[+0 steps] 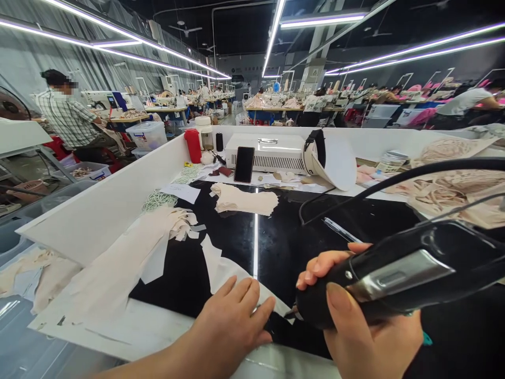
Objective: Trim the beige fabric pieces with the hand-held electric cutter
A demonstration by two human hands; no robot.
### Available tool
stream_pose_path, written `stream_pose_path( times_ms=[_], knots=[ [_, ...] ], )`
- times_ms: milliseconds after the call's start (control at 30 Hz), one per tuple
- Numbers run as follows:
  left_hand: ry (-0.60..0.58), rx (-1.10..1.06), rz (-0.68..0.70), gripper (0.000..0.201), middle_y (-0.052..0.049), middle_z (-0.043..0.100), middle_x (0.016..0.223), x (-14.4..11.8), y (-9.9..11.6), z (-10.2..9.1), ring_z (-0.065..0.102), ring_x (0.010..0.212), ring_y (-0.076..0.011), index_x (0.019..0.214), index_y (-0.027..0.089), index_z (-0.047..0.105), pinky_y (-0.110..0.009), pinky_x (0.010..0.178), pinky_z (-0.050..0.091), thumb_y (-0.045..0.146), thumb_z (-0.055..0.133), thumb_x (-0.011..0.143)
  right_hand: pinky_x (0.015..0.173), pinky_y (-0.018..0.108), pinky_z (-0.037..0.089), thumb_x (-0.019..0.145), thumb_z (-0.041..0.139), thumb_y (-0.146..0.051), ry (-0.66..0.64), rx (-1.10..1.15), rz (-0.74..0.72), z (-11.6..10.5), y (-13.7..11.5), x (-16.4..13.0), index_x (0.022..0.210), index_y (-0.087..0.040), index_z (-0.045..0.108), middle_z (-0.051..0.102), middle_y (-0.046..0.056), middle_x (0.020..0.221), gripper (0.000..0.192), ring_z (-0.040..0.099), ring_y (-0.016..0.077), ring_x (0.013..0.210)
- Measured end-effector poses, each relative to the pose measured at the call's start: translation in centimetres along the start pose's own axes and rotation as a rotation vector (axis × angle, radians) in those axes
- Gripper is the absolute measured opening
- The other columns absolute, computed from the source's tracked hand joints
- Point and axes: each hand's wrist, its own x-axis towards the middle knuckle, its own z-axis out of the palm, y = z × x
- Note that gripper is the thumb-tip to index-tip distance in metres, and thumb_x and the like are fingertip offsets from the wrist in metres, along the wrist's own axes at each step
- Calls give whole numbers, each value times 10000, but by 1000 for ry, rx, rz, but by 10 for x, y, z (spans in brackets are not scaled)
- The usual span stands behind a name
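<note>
A pale cut piece of fabric [226, 271] lies on the black glossy work surface [288, 242]. My left hand [232, 316] rests flat on it, fingers stretched out and pressing it down. My right hand [355, 326] is wrapped round a black corded handheld tool [398, 273] with a silver metal strip along its side. The tool's small metal tip [292, 313] is at the right end of the fabric piece, just right of my left fingers; whether it touches the cloth I cannot tell. Fingers partly hide the lower edge of the fabric.
A small stack of beige pieces [244, 200] and a larger pile of cut fabric [130, 252] lie beyond and left. At the back stand a phone [244, 164], a white vented box [272, 150], a visor [335, 160] and a red cup [192, 146]. The tool's cable [394, 181] arches across the right.
</note>
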Motion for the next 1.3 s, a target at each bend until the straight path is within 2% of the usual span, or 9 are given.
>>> stream_pose_path(
  times_ms=[433, 767, 867, 1133, 1300],
  knots=[
    [15, -76, 30, 630, -164, 725, 1240, 1, -3, 0, 728, 1149, -319, 1330, 144, 628, -449, 1029, 618, 492, 894, 877, 556, 285, 620, 874, 865, -279, 3, 2, 1, 2, 5, 11, 1185, -271, 615, 727, -28, 804, 400, 690, 165, 629],
    [-1, -166, 3, 493, -117, 690, 1229, -3, -11, -9, 699, 1151, -264, 1326, 181, 607, -440, 1072, 582, 438, 822, 964, 555, 295, 640, 862, 868, -261, 29, -4, 0, 4, 1, 3, 1172, -264, 613, 714, -18, 789, 402, 685, 176, 664],
    [-38, -160, 0, 465, -100, 693, 1235, -6, -12, -9, 697, 1169, -251, 1331, 186, 594, -420, 1061, 581, 434, 793, 992, 544, 289, 628, 871, 857, -245, 19, 7, 4, 4, 1, 2, 1175, -267, 610, 711, -17, 798, 392, 683, 173, 661],
    [-81, -42, 46, 619, -60, 738, 1080, 0, -7, -15, 719, 1051, -255, 1338, 165, 608, -439, 1036, 577, 539, 856, 912, 550, 291, 630, 867, 859, -237, 21, 12, 26, 4, 0, -1, 1180, -273, 614, 721, -17, 801, 400, 689, 178, 664],
    [-57, 14, 49, 654, -92, 750, 1129, -3, -3, -12, 708, 1104, -286, 1319, 163, 633, -468, 1052, 559, 636, 816, 905, 583, 313, 643, 849, 870, -240, 21, 14, 29, 6, -2, 0, 1162, -261, 635, 713, -18, 780, 393, 688, 178, 656]
  ],
)
